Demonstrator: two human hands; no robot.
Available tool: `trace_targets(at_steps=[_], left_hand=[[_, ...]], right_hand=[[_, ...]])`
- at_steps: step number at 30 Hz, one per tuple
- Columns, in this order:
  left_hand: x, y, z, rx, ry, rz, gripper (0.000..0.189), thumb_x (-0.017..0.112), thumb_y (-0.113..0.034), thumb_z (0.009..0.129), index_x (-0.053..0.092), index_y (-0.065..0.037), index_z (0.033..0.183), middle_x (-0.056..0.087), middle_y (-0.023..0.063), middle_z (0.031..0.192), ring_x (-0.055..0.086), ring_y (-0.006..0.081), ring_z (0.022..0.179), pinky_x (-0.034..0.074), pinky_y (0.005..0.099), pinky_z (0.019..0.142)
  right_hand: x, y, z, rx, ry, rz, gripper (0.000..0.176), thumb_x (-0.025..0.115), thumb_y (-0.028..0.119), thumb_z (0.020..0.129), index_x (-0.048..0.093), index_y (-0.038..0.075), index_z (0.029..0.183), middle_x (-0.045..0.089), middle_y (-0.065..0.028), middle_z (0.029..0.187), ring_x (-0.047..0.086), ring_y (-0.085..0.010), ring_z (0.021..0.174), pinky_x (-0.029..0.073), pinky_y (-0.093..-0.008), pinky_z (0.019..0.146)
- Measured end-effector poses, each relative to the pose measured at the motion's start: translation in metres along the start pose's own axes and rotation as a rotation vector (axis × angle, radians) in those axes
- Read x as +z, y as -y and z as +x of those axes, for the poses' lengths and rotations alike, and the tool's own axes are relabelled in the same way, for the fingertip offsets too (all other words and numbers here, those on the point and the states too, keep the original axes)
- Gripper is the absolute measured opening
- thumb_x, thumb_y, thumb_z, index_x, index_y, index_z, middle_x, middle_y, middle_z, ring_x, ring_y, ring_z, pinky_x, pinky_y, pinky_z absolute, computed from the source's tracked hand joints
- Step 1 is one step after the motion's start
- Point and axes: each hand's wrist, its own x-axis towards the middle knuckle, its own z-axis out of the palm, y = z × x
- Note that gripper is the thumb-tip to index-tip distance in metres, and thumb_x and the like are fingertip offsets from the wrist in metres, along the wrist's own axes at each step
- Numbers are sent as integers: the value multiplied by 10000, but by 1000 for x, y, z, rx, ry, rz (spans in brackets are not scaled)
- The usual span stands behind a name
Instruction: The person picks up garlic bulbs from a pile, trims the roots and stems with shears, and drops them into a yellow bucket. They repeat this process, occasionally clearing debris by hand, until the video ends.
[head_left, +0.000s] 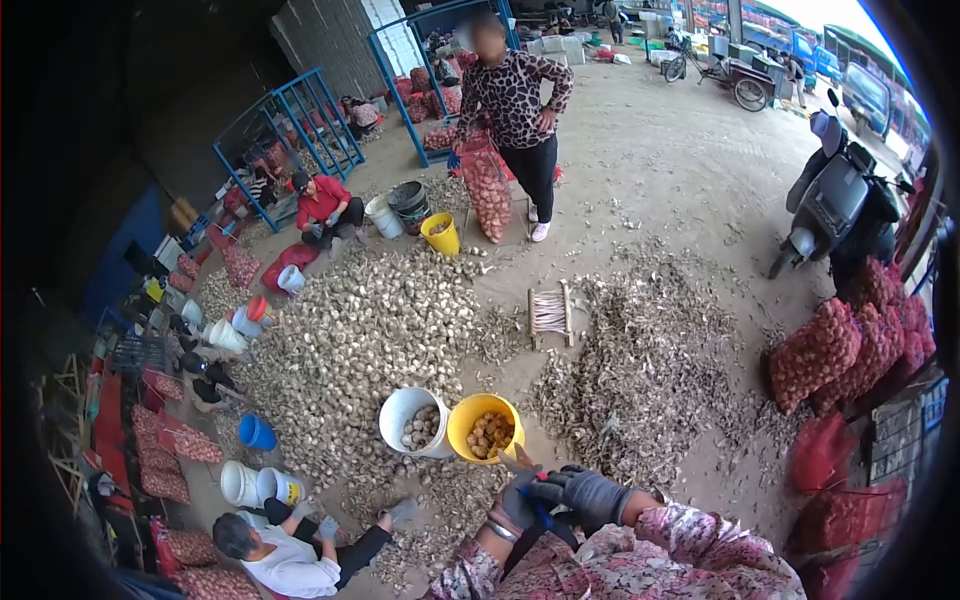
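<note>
My two hands meet at the bottom centre, both in dark gloves. My left hand (514, 502) is closed, with a band round the wrist; what its fingers hold is hidden. Over it lies my right hand (590, 494), its fingers closed around what looks like a pair of shears (517, 459), with blades pointing toward the buckets and blue and red bits by the fingers. Just beyond stands a yellow bucket (456, 425) with brownish bulbs (490, 436) inside. Touching it on the left, a white bucket (393, 403) holds trimmed garlic bulbs (421, 428).
A big garlic heap (350, 335) spreads ahead and left; dry trimmings (650, 370) lie right of a low woven stool (549, 312). A standing person (515, 100) holds a full mesh sack (487, 190). Others sit at left. Filled sacks (815, 355) and a scooter (835, 205) stand right.
</note>
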Motion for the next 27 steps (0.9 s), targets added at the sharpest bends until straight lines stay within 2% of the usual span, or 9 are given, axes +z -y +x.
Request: trace_targets(at_steps=[4, 9, 10, 11, 12, 14, 15, 18, 27], left_hand=[[36, -66, 45, 201, 0, -179, 281, 543, -307, 936, 608, -69, 1070, 646, 143, 1093, 605, 361, 1053, 485, 534, 930], [75, -150, 97, 334, -62, -218, 254, 552, -199, 912, 596, -100, 1141, 636, 126, 1118, 620, 284, 1042, 499, 514, 924], [75, -168, 118, 377, -42, -171, 251, 555, -191, 913, 593, -102, 1145, 634, 118, 1118, 616, 298, 1043, 499, 510, 925], [84, -187, 137, 383, -43, -227, 252, 551, -184, 915, 585, -82, 1143, 627, 135, 1121, 606, 313, 1056, 495, 507, 931], [92, -206, 158, 369, -1, -262, 244, 550, -179, 914, 586, -75, 1132, 623, 143, 1127, 596, 315, 1072, 484, 511, 946], [115, -249, 193, 394, 53, -230, 243, 553, -181, 914, 589, -76, 1129, 622, 146, 1124, 584, 318, 1098, 474, 516, 957], [126, -271, 211, 426, 97, -178, 251, 553, -180, 914, 587, -71, 1137, 620, 148, 1131, 577, 321, 1113, 469, 503, 967], [168, -338, 249, 450, 167, -107, 278, 548, -171, 917, 572, -57, 1168, 611, 157, 1157, 565, 328, 1139, 459, 472, 988], [245, -474, 323, 470, 189, 223, 279, 502, 27, 899, 552, 36, 1174, 585, 186, 1220, 569, 276, 1153, 470, 354, 987]], right_hand=[[-194, -52, 29, 317, -297, 562, 839, 689, 138, 852, 146, 111, 1490, 554, -153, 1232, 609, -199, 1012, 503, -353, 900], [-451, -80, 64, -486, -1260, 322, 438, 384, 205, 994, 393, -26, 1366, 499, -210, 1326, 536, -316, 1192, 467, -352, 964], [-465, -79, 54, -250, -1423, 172, 435, 337, 196, 995, 395, -17, 1370, 483, -234, 1332, 526, -329, 1199, 489, -363, 937], [-469, -89, 57, -483, -1169, 177, 414, 366, 171, 987, 433, -33, 1340, 515, -226, 1298, 572, -316, 1133, 511, -357, 893], [-475, -109, 86, -407, -1179, -661, 509, 254, 305, 1035, 550, -107, 1006, 538, -150, 1063, 527, -146, 612, 521, -218, 522], [-419, -142, 109, 126, -1005, -743, 380, 409, 114, 971, 467, -56, 1306, 567, -184, 1242, 615, -267, 1047, 508, -336, 887], [-390, -171, 141, 20, -1095, 86, 349, 442, 43, 954, 497, -51, 1286, 604, -136, 1194, 629, -206, 993, 497, -320, 901], [-311, -269, 201, 290, -921, 660, 409, 547, 8, 923, 475, 3, 1326, 596, -107, 1204, 573, -161, 1095, 453, -291, 960], [-281, -359, 336, 610, -569, 504, 391, 637, 202, 885, 560, 2, 1212, 650, -173, 1058, 648, -255, 933, 507, -345, 815]])
